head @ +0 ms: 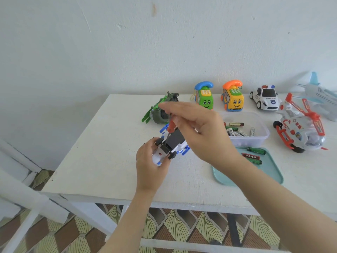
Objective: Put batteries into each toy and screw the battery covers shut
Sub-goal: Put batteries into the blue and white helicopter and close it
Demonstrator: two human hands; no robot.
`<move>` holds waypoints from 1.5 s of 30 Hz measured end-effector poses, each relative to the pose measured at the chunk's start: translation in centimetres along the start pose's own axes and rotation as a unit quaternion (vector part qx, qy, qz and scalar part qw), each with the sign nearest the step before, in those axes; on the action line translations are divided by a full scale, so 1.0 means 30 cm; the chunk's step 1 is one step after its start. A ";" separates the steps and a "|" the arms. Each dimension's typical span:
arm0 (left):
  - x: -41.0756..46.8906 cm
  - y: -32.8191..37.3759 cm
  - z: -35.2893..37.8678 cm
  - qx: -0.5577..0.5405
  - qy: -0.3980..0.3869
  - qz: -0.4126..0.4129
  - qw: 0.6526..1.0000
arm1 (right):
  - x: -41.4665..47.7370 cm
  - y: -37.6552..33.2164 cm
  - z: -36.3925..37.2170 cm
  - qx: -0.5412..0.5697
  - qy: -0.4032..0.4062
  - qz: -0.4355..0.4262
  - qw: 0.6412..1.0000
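The white-and-blue toy [171, 145] is gripped belly-up over the bench [102, 161] by the left hand [149, 165], so its cover can be reached. The red screwdriver [171, 126] is pinched by the right hand [198, 128] and pointed down at it.

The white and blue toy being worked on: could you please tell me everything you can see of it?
The white and blue toy is plastic-looking, with small black wheels and blue side pieces. It lies tilted, underside up, showing a dark grey panel, over the white table. The left hand grips its near end; the right hand holds a red-handled screwdriver whose shaft points down to the underside. Whether the toy rests on the table is unclear.
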State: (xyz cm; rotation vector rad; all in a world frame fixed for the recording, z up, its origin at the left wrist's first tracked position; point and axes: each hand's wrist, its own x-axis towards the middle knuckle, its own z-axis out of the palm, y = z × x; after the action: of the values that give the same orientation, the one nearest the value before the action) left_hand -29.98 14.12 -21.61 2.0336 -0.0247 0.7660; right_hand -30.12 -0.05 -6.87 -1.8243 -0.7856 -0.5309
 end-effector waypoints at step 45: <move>-0.003 0.002 0.007 -0.004 0.016 0.015 1.000 | 0.013 0.064 -0.014 -0.102 0.006 0.046 0.994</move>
State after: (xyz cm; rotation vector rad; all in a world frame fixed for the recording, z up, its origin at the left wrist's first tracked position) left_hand -29.97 13.89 -21.69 2.0180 -0.0397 0.8154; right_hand -28.44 -0.82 -7.69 -2.0325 -0.6549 -0.5773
